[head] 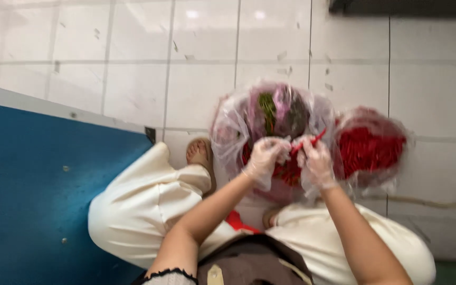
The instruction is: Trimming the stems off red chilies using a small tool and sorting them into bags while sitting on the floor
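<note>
Both hands wear thin clear gloves and meet over the middle of the floor. The left hand [266,156] is curled narrow around one end of a red chili [304,144], and the right hand [316,162] pinches the same chili from the other side, so the pepper bridges the two hands, its free tip pointing toward two o'clock. The picture is blurred, so the exact finger grip cannot be told.

Judging by this, the step in hand looks like stemming or sorting one chili at a time; the next move would call for a clean pull at the stem end and a drop into the proper bag.

Just beyond the hands, at twelve o'clock, sits a clear plastic bag [275,113] with green and dark scraps. At three o'clock a second bag of red chilies [370,148] lies open. A sandalled foot [200,155] rests at nine o'clock, on white floor tiles [196,63], with a blue surface [32,190] farther out at eight o'clock.
</note>
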